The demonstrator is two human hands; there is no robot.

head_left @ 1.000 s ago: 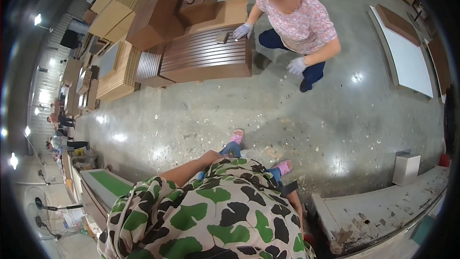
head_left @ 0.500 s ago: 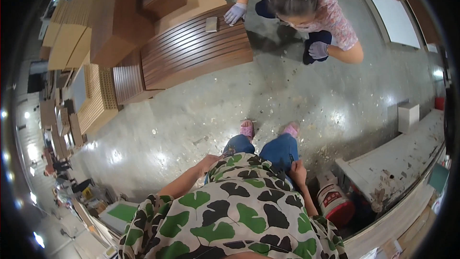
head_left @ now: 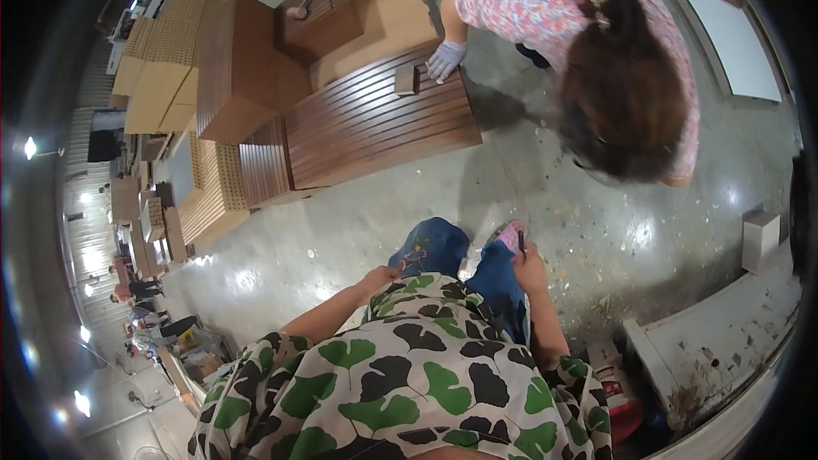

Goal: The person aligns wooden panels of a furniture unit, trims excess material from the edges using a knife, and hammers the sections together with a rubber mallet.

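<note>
My right hand [head_left: 530, 273] is closed around a thin dark pen-like stick [head_left: 521, 242], which points up past the fingers in front of my right thigh. My left hand [head_left: 382, 278] hangs at my left thigh beside the shirt hem. Its fingers look curled in, and whatever they may hold is too small to tell. Both hands are apart from the brown slatted wooden panel [head_left: 375, 123] ahead of me. On that panel lies a small grey-brown block [head_left: 406, 80], next to a co-worker's gloved hand [head_left: 446, 60].
The co-worker [head_left: 613, 77] in a pink patterned top bends over at the right. Brown boxes [head_left: 243, 64] and stacked tan boards [head_left: 209, 183] stand at the left. A worn white bench [head_left: 716, 349], a white box [head_left: 760, 241] and a red-white bucket [head_left: 622, 409] are at my right.
I have stepped forward, and my right hand has risen with the stick. The co-worker has leaned closer, head lower and further right; the gloved hand stays on the panel.
</note>
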